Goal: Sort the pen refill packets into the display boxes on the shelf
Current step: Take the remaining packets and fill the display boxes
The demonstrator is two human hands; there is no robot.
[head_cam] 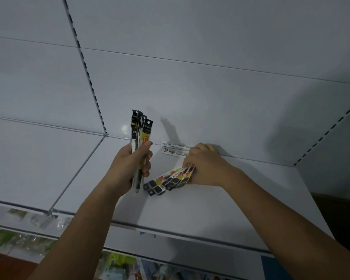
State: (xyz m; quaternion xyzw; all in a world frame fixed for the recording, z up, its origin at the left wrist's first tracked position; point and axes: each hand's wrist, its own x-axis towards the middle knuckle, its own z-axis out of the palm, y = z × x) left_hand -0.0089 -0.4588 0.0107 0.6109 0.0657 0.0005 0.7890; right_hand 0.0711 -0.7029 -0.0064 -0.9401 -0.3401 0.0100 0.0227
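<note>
As packets (144, 134) look light, thin, slick, floppy, pinch mid-length: left hand (129, 166) grips upright bundle (136, 128), right hand (204, 164) grips fan (170, 179) near shelf (180, 215) back edge

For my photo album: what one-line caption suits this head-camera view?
Left hand holds refill packets upright; right hand grips a fanned bunch over the white shelf.

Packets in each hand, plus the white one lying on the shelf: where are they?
Left-hand packets (147, 136): head view, yellow upper section.
Right-hand packets (171, 178): head view, middle of the fan.
White packet (174, 151): head view, barcoded face.
</note>
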